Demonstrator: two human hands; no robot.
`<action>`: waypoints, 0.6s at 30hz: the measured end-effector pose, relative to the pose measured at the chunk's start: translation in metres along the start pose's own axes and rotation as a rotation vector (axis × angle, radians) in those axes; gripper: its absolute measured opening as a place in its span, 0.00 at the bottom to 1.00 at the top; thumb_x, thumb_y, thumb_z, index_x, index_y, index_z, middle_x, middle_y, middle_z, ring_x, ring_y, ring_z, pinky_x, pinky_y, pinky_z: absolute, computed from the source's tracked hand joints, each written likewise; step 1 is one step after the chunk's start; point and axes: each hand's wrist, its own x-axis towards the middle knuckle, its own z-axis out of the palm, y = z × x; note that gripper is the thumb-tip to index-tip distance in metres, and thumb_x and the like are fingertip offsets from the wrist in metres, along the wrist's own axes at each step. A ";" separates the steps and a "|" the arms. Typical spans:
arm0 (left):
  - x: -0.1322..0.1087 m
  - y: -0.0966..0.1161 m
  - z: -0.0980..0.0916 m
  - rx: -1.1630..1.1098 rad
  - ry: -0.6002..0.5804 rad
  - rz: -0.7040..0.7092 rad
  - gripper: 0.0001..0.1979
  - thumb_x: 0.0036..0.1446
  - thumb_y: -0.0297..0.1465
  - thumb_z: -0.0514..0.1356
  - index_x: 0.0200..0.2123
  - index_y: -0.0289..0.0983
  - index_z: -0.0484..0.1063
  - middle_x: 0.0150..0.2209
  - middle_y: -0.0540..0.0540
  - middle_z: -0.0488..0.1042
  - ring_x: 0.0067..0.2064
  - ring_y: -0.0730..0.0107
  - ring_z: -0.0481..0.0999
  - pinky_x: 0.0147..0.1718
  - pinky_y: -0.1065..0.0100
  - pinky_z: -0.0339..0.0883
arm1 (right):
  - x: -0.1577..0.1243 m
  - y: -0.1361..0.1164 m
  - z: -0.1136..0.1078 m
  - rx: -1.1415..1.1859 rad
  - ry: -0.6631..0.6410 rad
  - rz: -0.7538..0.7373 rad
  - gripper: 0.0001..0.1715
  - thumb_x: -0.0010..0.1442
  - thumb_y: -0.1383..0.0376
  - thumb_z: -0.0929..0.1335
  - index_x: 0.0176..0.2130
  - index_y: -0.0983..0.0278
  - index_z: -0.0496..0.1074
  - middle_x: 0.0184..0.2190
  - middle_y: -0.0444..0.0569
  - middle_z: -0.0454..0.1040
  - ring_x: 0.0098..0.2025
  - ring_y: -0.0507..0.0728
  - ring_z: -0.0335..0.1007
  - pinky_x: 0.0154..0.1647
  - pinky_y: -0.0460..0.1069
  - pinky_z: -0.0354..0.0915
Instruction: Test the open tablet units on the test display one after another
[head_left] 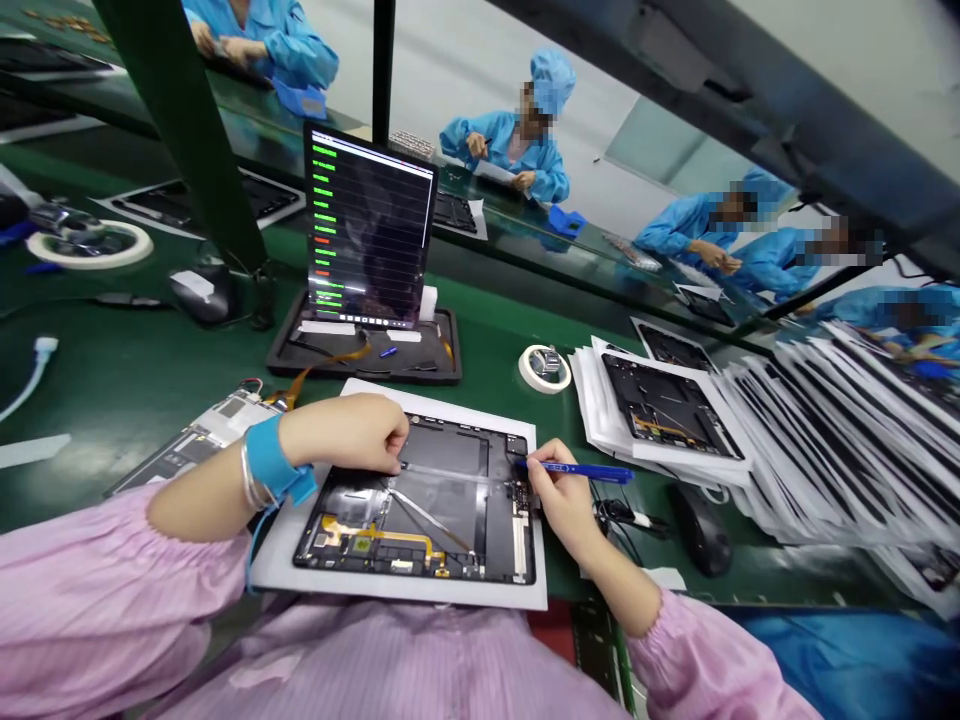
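Right hand [559, 495], in the head view, grips a blue pen [589, 471], its tip at about 2 o'clock on an open black tablet housing [442, 500]; whether it touches, I cannot tell. Left hand [367, 432] is curled over the housing at about 11 o'clock; whether its fingers pinch anything, I cannot tell. The housing lies flat on a white sheet [281, 550] straight in front of the person. From it, an upright lit screen [367, 240] stands between 11 and 12 o'clock, a tape roll [527, 375] lies between 1 and 2, housings on white sheets [667, 405] are stacked between 2 and 3, and a black mouse [701, 530] sits at 3.
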 end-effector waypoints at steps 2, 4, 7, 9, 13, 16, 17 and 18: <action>0.001 -0.002 0.000 -0.052 -0.027 -0.006 0.07 0.44 0.35 0.60 0.21 0.38 0.71 0.20 0.51 0.71 0.22 0.72 0.66 0.21 0.72 0.52 | -0.002 0.000 0.000 -0.021 0.023 -0.020 0.09 0.61 0.60 0.63 0.31 0.61 0.64 0.25 0.42 0.64 0.27 0.52 0.62 0.29 0.46 0.58; 0.002 -0.004 0.000 -0.096 -0.049 -0.013 0.06 0.45 0.35 0.59 0.22 0.38 0.72 0.21 0.51 0.72 0.22 0.72 0.67 0.21 0.73 0.54 | -0.004 0.000 -0.002 -0.007 0.005 -0.020 0.09 0.61 0.59 0.63 0.31 0.61 0.64 0.25 0.41 0.64 0.27 0.52 0.62 0.29 0.46 0.58; 0.004 -0.006 -0.001 -0.120 -0.056 0.013 0.07 0.44 0.34 0.57 0.22 0.38 0.72 0.22 0.51 0.73 0.24 0.72 0.68 0.22 0.73 0.55 | 0.002 -0.006 -0.010 0.022 -0.008 -0.034 0.11 0.62 0.59 0.63 0.30 0.61 0.62 0.23 0.41 0.63 0.26 0.52 0.61 0.28 0.46 0.58; 0.005 -0.008 -0.001 -0.128 -0.067 0.042 0.07 0.44 0.32 0.56 0.23 0.38 0.73 0.23 0.51 0.74 0.25 0.72 0.69 0.22 0.73 0.57 | 0.018 -0.016 -0.017 -0.051 -0.021 -0.098 0.09 0.63 0.58 0.62 0.34 0.61 0.64 0.25 0.42 0.65 0.27 0.52 0.63 0.29 0.47 0.60; 0.008 -0.012 -0.002 -0.161 -0.099 0.085 0.09 0.43 0.30 0.55 0.26 0.38 0.75 0.26 0.50 0.76 0.27 0.71 0.71 0.25 0.74 0.59 | 0.078 -0.040 -0.013 -0.572 -0.090 -0.297 0.12 0.64 0.62 0.60 0.45 0.62 0.67 0.37 0.50 0.72 0.40 0.58 0.67 0.40 0.50 0.62; 0.009 -0.014 -0.003 -0.172 -0.111 0.105 0.10 0.43 0.30 0.56 0.27 0.37 0.76 0.28 0.49 0.77 0.28 0.71 0.72 0.26 0.74 0.61 | 0.123 -0.047 0.006 -0.879 -0.112 -0.325 0.17 0.62 0.69 0.59 0.48 0.66 0.69 0.40 0.57 0.72 0.45 0.63 0.65 0.43 0.53 0.60; 0.009 -0.015 -0.003 -0.175 -0.113 0.115 0.10 0.43 0.30 0.56 0.28 0.37 0.76 0.28 0.49 0.77 0.28 0.71 0.72 0.26 0.74 0.61 | 0.137 -0.047 0.012 -0.906 -0.126 -0.323 0.19 0.60 0.71 0.58 0.49 0.66 0.68 0.39 0.57 0.73 0.44 0.63 0.65 0.43 0.52 0.60; 0.009 -0.015 -0.003 -0.178 -0.115 0.126 0.10 0.43 0.30 0.56 0.28 0.37 0.76 0.28 0.49 0.77 0.29 0.71 0.72 0.27 0.74 0.61 | 0.149 -0.045 0.015 -0.909 -0.132 -0.326 0.22 0.59 0.73 0.59 0.51 0.66 0.68 0.38 0.56 0.73 0.44 0.62 0.65 0.44 0.52 0.60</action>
